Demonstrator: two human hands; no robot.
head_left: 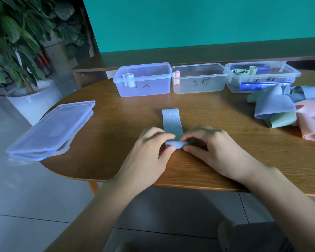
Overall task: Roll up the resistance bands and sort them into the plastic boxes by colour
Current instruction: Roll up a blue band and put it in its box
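- Three clear plastic boxes stand in a row across the upper middle of the frame, at the far side of the wooden table (116, 124).
- The left box (144, 80) has a bluish tint and holds one pale blue roll (129, 78), leaning against its left wall.
- The middle box (199, 78) holds one pink roll (176, 75), tucked into its left end.
- The right box (262, 77) holds green rolls (244, 70) and dark blue bands; there is dark writing on the front wall of each box, too scrawled for me to read.
- A stack of clear lids (51, 129) lies at the left of the frame, hanging over the table's edge.
- At the right edge sits a loose pile of bands (280, 106), blue, green and pink, tangled together.
- The blue band (172, 124) being worked lies flat in the centre of the frame, its long axis running from the lower frame up toward the boxes; the end marked "20 LB" points toward the boxes.
- Its near end is curled into a small roll lying crosswise, left to right.
- The left hand (151, 148) pinches the roll's left end between thumb and fingers; the right hand (207, 144) pinches its right end the same way.
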